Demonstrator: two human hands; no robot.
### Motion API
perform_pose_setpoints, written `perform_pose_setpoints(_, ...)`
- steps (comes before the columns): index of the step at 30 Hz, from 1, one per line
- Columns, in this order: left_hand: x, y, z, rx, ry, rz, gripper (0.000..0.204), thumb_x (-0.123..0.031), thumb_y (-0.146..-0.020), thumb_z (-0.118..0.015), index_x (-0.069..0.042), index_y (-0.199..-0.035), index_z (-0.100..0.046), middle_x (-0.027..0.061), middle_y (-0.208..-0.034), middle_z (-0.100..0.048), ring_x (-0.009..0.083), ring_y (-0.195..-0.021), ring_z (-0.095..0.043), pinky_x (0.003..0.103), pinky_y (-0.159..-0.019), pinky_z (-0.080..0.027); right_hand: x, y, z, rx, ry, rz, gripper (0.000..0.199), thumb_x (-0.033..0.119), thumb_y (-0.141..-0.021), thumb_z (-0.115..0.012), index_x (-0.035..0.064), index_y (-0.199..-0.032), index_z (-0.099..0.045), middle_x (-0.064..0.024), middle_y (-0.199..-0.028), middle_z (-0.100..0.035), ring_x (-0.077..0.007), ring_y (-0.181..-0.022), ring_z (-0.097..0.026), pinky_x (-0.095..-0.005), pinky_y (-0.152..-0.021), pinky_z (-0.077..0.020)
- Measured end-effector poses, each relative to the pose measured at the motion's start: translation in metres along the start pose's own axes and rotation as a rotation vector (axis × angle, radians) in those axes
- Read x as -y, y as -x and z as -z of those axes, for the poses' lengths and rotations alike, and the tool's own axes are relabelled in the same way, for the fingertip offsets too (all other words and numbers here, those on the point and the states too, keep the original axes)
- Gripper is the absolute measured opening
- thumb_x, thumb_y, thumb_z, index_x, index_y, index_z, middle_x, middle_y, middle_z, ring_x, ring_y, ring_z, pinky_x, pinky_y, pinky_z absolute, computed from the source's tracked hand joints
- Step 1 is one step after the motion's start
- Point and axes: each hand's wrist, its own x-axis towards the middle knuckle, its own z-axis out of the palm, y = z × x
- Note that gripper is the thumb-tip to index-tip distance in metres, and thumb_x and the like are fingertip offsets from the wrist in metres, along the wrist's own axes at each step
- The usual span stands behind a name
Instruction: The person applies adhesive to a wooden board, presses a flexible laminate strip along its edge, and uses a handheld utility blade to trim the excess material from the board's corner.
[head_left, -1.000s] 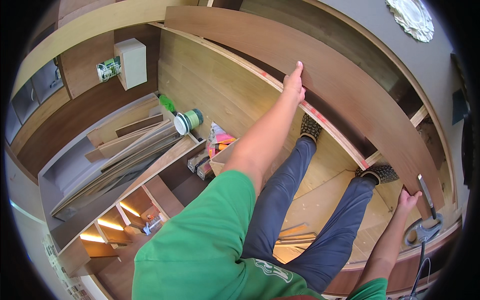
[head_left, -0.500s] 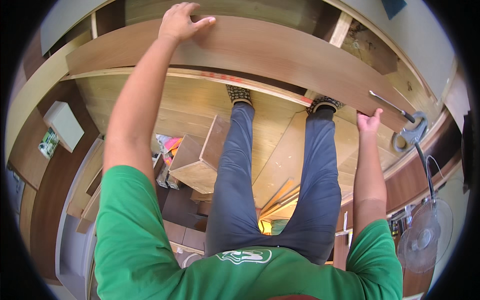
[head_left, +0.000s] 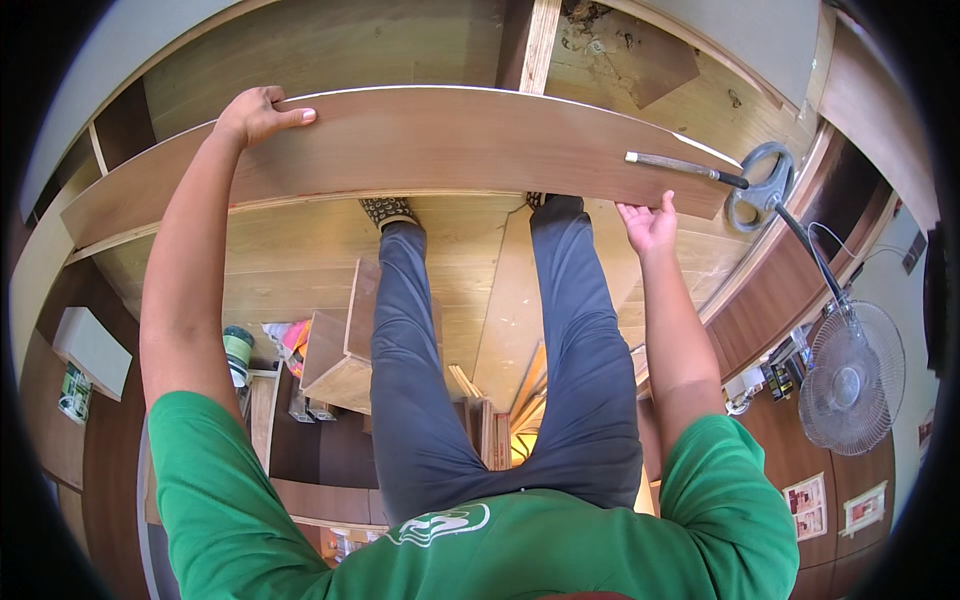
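A long brown wood-grain board (head_left: 440, 140) stretches across the upper view, with a pale edge along its far side. My left hand (head_left: 262, 115) grips that far edge toward the left, thumb lying over the face. At the near edge, close to the right end, my right hand (head_left: 650, 222) holds the board from below with its thumb up; part of its fingers is hidden. A thin metal rod with a black end (head_left: 690, 168) overlaps the board's right end; whether it touches is unclear. Below runs the pale edge of a wooden frame (head_left: 300, 203).
A standing fan (head_left: 850, 380) with a grey base (head_left: 762, 190) is on the right. Near my left leg sits a wooden box-like piece (head_left: 330, 360). Wood strips (head_left: 530, 385) lie between my legs. A white box (head_left: 92, 350) is at far left. Open frame compartments (head_left: 330, 60) lie beyond the board.
The view has shifted, so the board, both hands and the fan appear further left. The board's left part sits lower in view. Both hands remain on it.
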Motion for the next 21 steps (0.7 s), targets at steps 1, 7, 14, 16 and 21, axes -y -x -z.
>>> perform_pose_setpoints(1,0.003,0.004,0.0,-0.004,-0.014,-0.004,0.079,-0.074,-0.062,-0.069,-0.002,-0.095,-0.068,0.018,-0.094,-0.068,0.0307,-0.092,-0.064,0.038,-0.081,-0.048,0.002,-0.002,0.001,-0.003,0.033,-0.013,0.06,0.05,-0.094,-0.049,0.0059,-0.135,-0.041,-0.018,-0.139,-0.043,-0.0386,-0.128,-0.042,-0.0553,-0.109,-0.0324)
perform_pose_setpoints(7,-0.014,0.005,-0.005,-0.006,-0.041,-0.021,0.085,-0.076,-0.061,-0.066,-0.001,-0.099,-0.068,0.0186,-0.097,-0.067,0.031,-0.096,-0.063,0.037,-0.084,-0.048,0.002,-0.026,0.009,-0.012,0.038,0.103,0.06,0.049,-0.095,-0.047,0.0052,-0.136,-0.039,-0.0183,-0.139,-0.042,-0.0367,-0.129,-0.04,-0.0562,-0.108,-0.0349)
perform_pose_setpoints(14,-0.029,0.001,-0.018,0.088,-0.023,-0.029,0.092,-0.083,-0.059,-0.062,-0.002,-0.102,-0.068,0.0165,-0.102,-0.067,0.029,-0.1,-0.062,0.039,-0.085,-0.049,0.019,-0.025,0.016,-0.052,0.091,0.154,0.058,0.048,-0.096,-0.045,0.0062,-0.137,-0.038,-0.0179,-0.14,-0.042,-0.0361,-0.129,-0.041,-0.0574,-0.108,-0.0352)
perform_pose_setpoints(16,-0.03,-0.001,-0.021,0.12,-0.003,-0.026,0.095,-0.083,-0.057,-0.063,-0.002,-0.106,-0.067,0.0162,-0.106,-0.066,0.0286,-0.104,-0.062,0.039,-0.088,-0.049,0.022,-0.017,0.015,-0.087,0.114,0.164,0.058,0.047,-0.097,-0.044,0.0062,-0.137,-0.037,-0.0181,-0.14,-0.041,-0.0358,-0.129,-0.041,-0.0575,-0.107,-0.0355)
perform_pose_setpoints(21,-0.019,-0.001,-0.036,0.135,-0.021,-0.014,0.094,-0.081,-0.058,-0.065,-0.002,-0.11,-0.066,0.0174,-0.11,-0.066,0.0305,-0.107,-0.061,0.038,-0.091,-0.048,0.015,-0.011,0.02,-0.061,0.133,0.134,0.058,0.047,-0.096,-0.045,0.0063,-0.138,-0.037,-0.0178,-0.14,-0.041,-0.0348,-0.128,-0.042,-0.0557,-0.108,-0.0363)
